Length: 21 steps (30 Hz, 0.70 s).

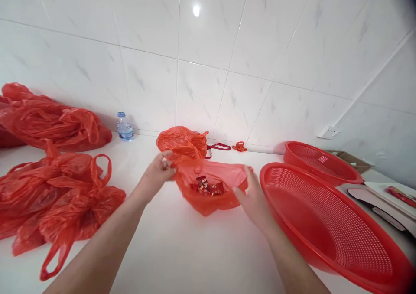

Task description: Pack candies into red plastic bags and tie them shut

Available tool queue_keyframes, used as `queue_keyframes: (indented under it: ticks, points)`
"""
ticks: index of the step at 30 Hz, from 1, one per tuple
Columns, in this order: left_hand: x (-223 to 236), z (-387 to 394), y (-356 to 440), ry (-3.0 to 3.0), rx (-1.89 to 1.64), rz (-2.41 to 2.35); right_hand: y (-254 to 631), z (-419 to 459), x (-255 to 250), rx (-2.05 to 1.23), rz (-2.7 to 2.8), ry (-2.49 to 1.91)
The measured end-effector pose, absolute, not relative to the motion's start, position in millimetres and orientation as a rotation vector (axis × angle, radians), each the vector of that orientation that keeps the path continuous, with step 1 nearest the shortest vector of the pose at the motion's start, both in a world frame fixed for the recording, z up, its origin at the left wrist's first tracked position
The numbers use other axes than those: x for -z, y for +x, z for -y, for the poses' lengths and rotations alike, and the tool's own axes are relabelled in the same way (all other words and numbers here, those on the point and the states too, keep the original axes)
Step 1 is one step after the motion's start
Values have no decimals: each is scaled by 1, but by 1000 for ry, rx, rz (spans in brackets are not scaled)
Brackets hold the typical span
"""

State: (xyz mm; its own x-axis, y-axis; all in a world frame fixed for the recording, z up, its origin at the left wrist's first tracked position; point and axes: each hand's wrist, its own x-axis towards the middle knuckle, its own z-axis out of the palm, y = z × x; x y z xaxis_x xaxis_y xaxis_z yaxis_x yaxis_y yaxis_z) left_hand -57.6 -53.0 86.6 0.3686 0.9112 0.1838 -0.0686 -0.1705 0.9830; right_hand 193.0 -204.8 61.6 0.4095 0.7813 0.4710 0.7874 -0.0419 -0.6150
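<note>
Between my two hands a red plastic bag [208,205] hangs with its mouth spread wide, low over the white table. Several small dark-red wrapped packets [211,186] lie inside it. My left hand [159,172] pinches the bag's left edge between thumb and fingers. At the opposite edge, my right hand [251,194] has its thumb and fingers closed about the rim. Just behind this bag sits another crumpled red plastic bag [182,138], close to the wall.
Filled, knotted red bags [65,190] cover the left side, with a larger bundle [55,120] behind. A water bottle [125,127] stands by the wall. Two red plastic baskets [302,216] [321,159] occupy the right. A dark-red strap [219,146] lies behind; a scale-like device [383,211] is far right.
</note>
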Motion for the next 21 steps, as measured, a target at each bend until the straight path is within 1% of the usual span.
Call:
queue_keyframes:
  ticks: [2,5,7,9,12,14,19,21]
  points:
    - [-125,51,-53,1486,-1240,-693,192,208,-94,159,1201,-1678]
    - [-170,52,-48,1647,-1352,-692,191,215,-129,281,1048,-1553]
    - [-185,54,-46,1811,-1375,-777,190,220,-138,282,1036,-1517]
    - [-190,56,-46,1963,-1375,-892,189,223,-137,257,1047,-1510]
    - [-186,59,-49,2072,-1315,-1051,188,227,-123,254,1023,-1535]
    - [-178,61,-54,2024,-1291,-1059,187,230,-106,237,1011,-1505]
    - [-137,59,-80,1703,-1302,-651,181,237,-50,88,1079,-1402]
    - [-113,53,-91,1656,-1266,-641,182,234,-32,-49,1106,-1459]
